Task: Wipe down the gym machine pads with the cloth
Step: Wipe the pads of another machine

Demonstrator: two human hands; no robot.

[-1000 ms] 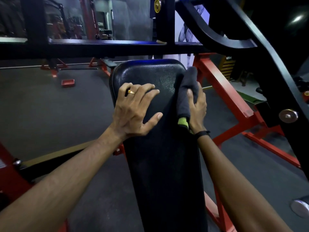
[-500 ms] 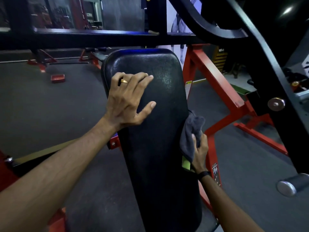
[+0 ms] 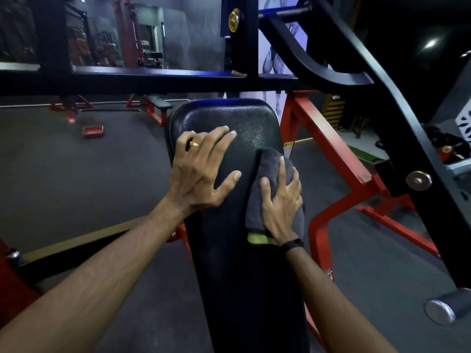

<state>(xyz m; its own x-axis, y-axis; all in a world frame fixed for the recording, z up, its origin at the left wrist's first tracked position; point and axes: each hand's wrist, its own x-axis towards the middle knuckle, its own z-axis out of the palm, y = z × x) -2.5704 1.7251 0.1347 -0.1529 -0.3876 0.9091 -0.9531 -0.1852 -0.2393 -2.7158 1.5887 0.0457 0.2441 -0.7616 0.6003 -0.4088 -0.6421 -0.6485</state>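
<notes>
A long black padded backrest runs from the bottom centre up to a rounded top end. My left hand rests flat on its upper left part, fingers spread, a gold ring on one finger. My right hand lies with straight fingers on a dark grey cloth with a green tag, pressing it against the pad's upper right edge. The cloth wraps partly over that edge.
A black frame bar crosses above the pad. A black lever arm with a steel handle end slopes down the right side. Red frame legs stand right of the pad. Dark rubber floor lies left, with a red block.
My right hand with the cloth went down along the pad's right side, then came back up onto its upper right face. My left hand stayed on the pad.
</notes>
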